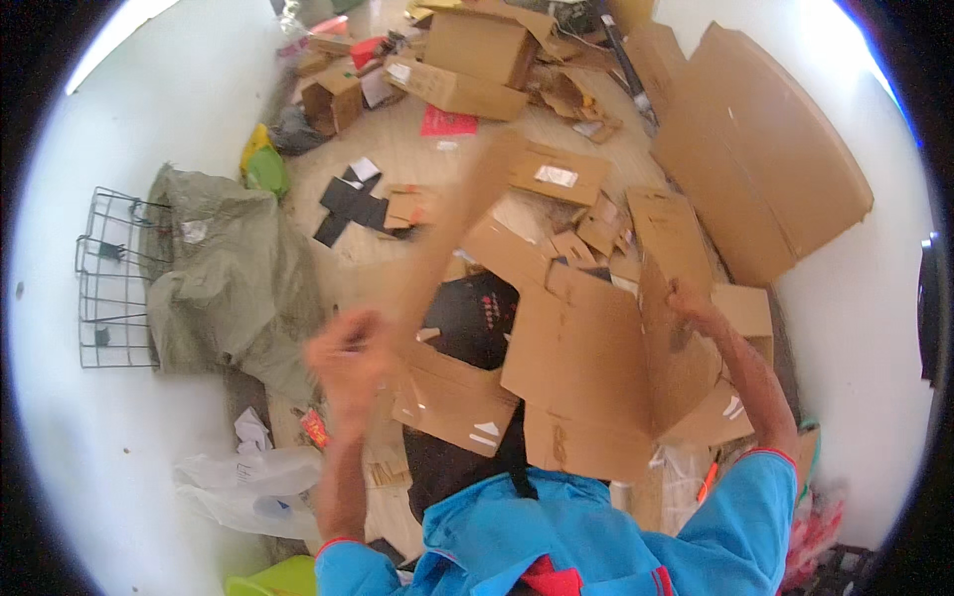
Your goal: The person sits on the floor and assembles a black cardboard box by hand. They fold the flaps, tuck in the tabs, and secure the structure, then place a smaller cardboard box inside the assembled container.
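A large brown cardboard box, partly opened out, spreads across my lap and in front of me. My right hand is closed on the upper edge of its right-hand panel. On the other side, a long flap stands raised and is smeared by motion. My left hand, also blurred, is at the near edge of that flap with its fingers bent and appears to grip it; the exact hold is unclear. Between the panels shows a dark piece with small red marks.
Flattened cardboard leans against the right wall. Boxes and scraps lie heaped at the far end. On the left are a grey-green sack, a wire rack and a clear plastic bag. Black pieces lie on the floor.
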A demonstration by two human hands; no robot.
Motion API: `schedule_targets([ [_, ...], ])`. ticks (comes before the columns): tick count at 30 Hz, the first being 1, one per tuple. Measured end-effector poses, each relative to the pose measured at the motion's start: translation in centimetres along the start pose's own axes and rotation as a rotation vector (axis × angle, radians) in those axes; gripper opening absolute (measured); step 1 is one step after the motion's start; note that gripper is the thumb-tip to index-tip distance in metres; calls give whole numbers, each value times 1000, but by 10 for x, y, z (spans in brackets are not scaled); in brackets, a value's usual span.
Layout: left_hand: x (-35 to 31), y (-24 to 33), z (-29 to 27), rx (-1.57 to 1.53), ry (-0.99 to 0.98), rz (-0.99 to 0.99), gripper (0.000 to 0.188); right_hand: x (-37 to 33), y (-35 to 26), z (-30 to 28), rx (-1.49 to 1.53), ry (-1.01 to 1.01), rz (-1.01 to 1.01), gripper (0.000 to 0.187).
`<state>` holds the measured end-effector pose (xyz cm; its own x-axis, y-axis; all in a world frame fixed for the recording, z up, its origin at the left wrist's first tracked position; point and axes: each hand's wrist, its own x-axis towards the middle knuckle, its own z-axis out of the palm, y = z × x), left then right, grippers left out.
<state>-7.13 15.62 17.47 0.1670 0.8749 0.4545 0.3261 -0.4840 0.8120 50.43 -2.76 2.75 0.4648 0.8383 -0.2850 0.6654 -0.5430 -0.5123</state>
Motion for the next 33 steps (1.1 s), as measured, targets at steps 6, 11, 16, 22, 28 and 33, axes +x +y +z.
schedule_targets([
  [6,24,-102,-81,-325,163,-432,28,-37,69,-77,316,342,87,30],
  [11,24,-231,-176,-48,-49,-742,38,-68,54,-98,578,249,143,34],
  [16,26,-207,-136,1107,-156,25,35,-86,21,-112,699,269,101,40],
  [22,-69,-117,42,293,-791,99,67,-86,14,-122,756,273,99,41],
  [28,-88,-92,165,248,-855,-333,87,-97,4,-140,698,309,80,43],
  [33,-68,-119,187,-86,-753,-601,66,-105,-11,-157,707,357,26,42],
])
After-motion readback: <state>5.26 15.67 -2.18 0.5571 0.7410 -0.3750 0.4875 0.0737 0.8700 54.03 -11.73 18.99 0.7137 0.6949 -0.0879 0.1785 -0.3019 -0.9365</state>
